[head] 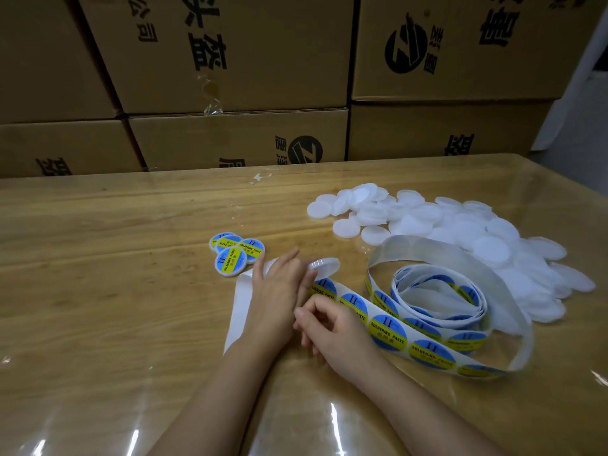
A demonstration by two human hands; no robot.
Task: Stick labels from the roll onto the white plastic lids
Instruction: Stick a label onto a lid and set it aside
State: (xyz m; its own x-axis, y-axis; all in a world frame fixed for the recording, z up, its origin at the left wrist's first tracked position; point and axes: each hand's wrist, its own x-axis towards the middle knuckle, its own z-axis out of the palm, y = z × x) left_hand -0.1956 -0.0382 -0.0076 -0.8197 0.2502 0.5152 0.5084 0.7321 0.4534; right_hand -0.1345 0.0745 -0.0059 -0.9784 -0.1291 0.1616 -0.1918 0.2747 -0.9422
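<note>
A label strip (pixel 388 327) with round blue-and-yellow "soldering paste" labels runs from a loose roll (pixel 437 301) toward the table's middle. Its bare white backing (pixel 240 304) trails off to the left. My left hand (pixel 279 287) lies over the strip's end, and its fingertips hold a white lid (pixel 327 263) by the edge. Just below it, my right hand (pixel 332 330) rests on the strip with fingers curled, pinching at the strip's near edge. What sits between its fingertips is hidden. A few labelled lids (pixel 235 253) lie in a small cluster to the upper left.
A large heap of plain white lids (pixel 460 232) covers the table's right side. The wooden table (pixel 98 258) has a clear plastic sheet over it. Stacked cardboard boxes (pixel 230 77) stand right behind the table's far edge.
</note>
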